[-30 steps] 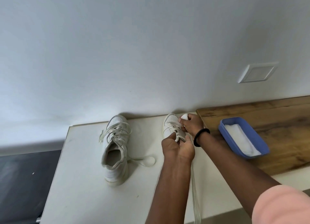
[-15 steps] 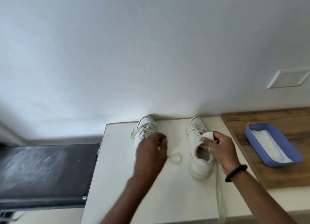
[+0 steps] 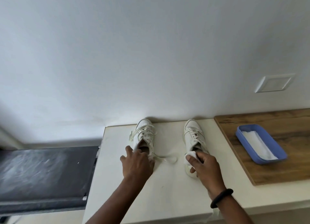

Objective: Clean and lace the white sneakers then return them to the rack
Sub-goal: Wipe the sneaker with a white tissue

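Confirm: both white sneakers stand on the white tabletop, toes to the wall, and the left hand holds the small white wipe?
No. In the head view the right hand pinches the small white wipe against the right white sneaker; the left hand rests on the left white sneaker. Both stand on the white tabletop, toes to the wall.

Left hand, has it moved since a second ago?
Yes. The left hand went left, from the right sneaker to the heel of the left sneaker.

Home: sneakers (image 3: 144, 134) on cabinet (image 3: 169, 188), wall switch (image 3: 275, 84)
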Motion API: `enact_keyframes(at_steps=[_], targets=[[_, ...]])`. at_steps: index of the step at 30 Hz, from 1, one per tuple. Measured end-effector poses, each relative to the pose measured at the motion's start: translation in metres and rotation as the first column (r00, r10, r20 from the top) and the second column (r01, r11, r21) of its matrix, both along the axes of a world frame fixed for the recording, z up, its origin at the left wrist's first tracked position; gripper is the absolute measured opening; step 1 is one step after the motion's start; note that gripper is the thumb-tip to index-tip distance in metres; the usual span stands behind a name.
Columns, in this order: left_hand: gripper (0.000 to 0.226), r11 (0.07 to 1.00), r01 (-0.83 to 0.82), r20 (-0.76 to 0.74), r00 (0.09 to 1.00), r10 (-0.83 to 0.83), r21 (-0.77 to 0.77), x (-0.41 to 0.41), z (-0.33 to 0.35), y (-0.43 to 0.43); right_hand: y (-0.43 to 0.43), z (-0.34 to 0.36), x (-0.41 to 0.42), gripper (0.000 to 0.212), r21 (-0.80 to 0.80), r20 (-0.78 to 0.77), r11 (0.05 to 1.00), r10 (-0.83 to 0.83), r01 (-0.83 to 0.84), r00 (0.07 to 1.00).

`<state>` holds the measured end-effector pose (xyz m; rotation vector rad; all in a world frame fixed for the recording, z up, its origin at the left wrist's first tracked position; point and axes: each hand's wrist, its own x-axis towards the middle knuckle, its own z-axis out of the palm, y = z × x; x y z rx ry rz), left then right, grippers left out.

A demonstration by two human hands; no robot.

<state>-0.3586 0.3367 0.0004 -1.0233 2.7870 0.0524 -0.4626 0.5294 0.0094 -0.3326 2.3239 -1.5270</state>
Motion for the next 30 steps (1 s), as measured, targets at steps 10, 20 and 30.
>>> enact_keyframes(at_steps=[10, 20, 30], targets=[[0.029, 0.950, 0.035, -0.463, 0.879, 0.118, 0.310, 0.028, 0.000, -0.018, 0.008, 0.008, 0.050, 0.020, -0.212, 0.406, 0.977, 0.119, -0.034, 0.906], [0.036, 0.408, 0.042, -0.334, 0.652, 0.681, 0.912, 0.136, 0.105, 0.003, 0.032, 0.070, 0.087, 0.021, -0.437, 0.500, 0.900, 0.244, -0.002, 0.831], [0.044, -0.144, -0.043, 0.132, 0.716, 0.685, 0.989, 0.246, 0.139, 0.041, 0.072, 0.120, 0.167, 0.078, -0.504, 0.481, 0.854, 0.404, -0.132, 0.779]])
